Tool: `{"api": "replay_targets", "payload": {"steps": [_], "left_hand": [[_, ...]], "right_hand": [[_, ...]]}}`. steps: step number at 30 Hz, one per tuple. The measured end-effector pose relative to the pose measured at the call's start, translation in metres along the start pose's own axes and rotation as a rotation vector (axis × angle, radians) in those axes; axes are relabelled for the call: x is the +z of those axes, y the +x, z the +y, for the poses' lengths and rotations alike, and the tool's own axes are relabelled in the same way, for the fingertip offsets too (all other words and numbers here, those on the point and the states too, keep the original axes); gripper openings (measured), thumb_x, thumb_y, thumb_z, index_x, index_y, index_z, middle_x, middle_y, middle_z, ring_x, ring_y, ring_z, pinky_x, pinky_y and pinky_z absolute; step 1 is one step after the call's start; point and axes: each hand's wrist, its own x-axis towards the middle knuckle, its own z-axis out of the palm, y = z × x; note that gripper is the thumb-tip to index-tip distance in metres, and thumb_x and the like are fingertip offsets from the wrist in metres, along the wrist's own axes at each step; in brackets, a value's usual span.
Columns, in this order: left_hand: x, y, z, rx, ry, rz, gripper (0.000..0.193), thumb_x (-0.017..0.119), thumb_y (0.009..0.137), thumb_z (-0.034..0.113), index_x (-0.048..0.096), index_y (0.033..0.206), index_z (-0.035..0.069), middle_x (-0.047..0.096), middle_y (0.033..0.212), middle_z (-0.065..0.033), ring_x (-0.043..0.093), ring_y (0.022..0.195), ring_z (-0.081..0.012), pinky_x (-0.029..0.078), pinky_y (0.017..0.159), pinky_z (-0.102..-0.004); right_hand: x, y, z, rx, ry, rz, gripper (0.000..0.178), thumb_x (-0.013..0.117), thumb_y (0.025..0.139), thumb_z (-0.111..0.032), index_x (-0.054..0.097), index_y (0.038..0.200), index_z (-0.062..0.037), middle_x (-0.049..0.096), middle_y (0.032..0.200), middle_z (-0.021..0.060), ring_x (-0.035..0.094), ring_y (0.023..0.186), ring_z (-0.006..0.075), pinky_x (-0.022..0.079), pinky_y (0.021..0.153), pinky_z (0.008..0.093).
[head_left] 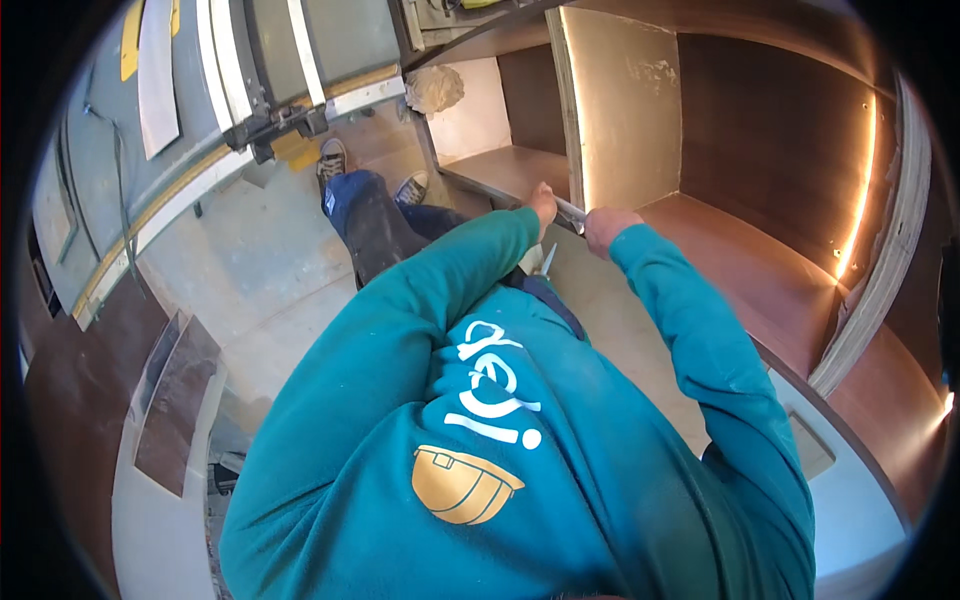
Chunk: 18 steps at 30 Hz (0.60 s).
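Both my hands are at the front edge of a brown shelf unit (515, 165). My left hand (543, 205) is closed, and my right hand (608, 232) is wrapped into a grip just right of it. A narrow grey metallic piece (571, 214) spans the gap between them, along the shelf's front edge by the upright divider (572, 110). Its ends are hidden in my fingers, so its exact kind does not show. Below my hands, a small pointed, light-coloured blade-like thing (549, 260) sticks up by my waist.
Lit strips (858, 190) glow inside the unit's right compartment. A grey machine table with metal rails (225, 70) stands at upper left. Brown panels (180, 400) lean at lower left. A light blue surface (850, 490) lies at lower right. My shoes (333, 160) rest on the dusty floor.
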Motion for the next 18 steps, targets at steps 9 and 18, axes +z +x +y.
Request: {"api": "replay_targets", "payload": {"steps": [9,18], "left_hand": [[-0.007,-0.113,0.066,-0.085,0.092,-0.017,0.066,0.037,0.101,0.051,0.022,0.155,0.017,0.02,0.159,-0.0205,0.018,0.147,-0.0346,0.019,0.119,-0.0424],[-0.038,-0.204,0.108,-0.421,-0.173,-0.604,0.078,0.046,0.095,0.064,0.043,0.136,-0.002,0.051,0.129,-0.0174,0.05,0.126,-0.032,0.041,0.105,-0.0461]], "right_hand": [[-0.039,-0.059,0.012,0.05,-0.073,-0.104,0.029,0.049,0.088,-0.013,0.071,0.101,0.001,0.07,0.101,0.0228,0.069,0.093,0.038,0.056,0.082,0.0464],[0.013,-0.136,-0.006,0.164,0.333,0.185,0.016,0.042,0.094,-0.01,0.046,0.105,0.0018,0.065,0.083,0.0312,0.065,0.079,0.0461,0.051,0.074,0.0568]]}}
